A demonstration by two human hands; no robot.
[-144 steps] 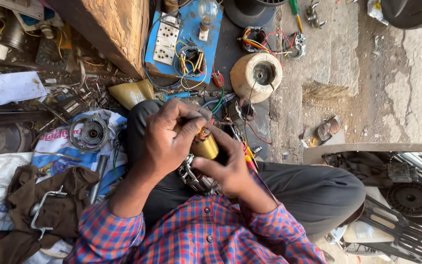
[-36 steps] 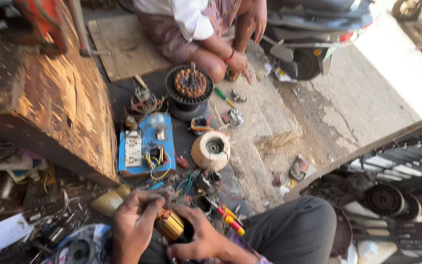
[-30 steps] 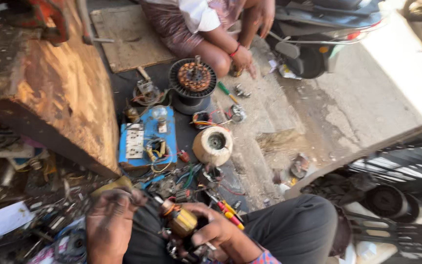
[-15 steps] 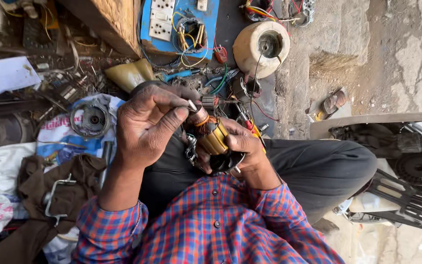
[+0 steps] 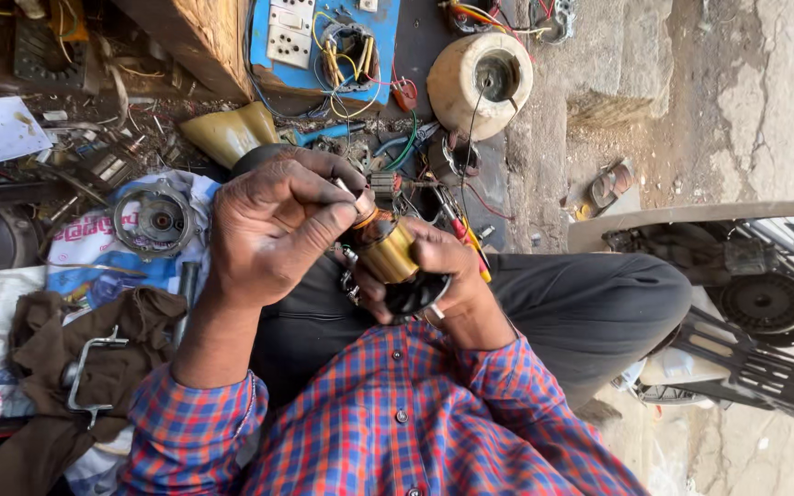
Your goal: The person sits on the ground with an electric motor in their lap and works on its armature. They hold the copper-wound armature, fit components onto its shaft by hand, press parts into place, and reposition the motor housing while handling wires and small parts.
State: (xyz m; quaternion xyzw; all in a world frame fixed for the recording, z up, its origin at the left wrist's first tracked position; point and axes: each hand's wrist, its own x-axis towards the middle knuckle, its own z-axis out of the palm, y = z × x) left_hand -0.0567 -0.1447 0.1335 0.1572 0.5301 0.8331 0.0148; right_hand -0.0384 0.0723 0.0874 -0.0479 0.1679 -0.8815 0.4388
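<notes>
Over the lap, both hands grip a motor rotor: left hand pinches its top end, right hand wraps underneath.

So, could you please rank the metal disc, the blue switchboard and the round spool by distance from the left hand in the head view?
1. Metal disc, just beside the left hand, on the printed sack.
2. Blue switchboard, above it, at the top edge.
3. Round spool, upper right, farthest.

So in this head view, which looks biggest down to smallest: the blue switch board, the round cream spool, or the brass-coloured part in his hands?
1. Blue switch board, though cut off.
2. Cream spool.
3. Brass-coloured part, despite being nearest.
</notes>
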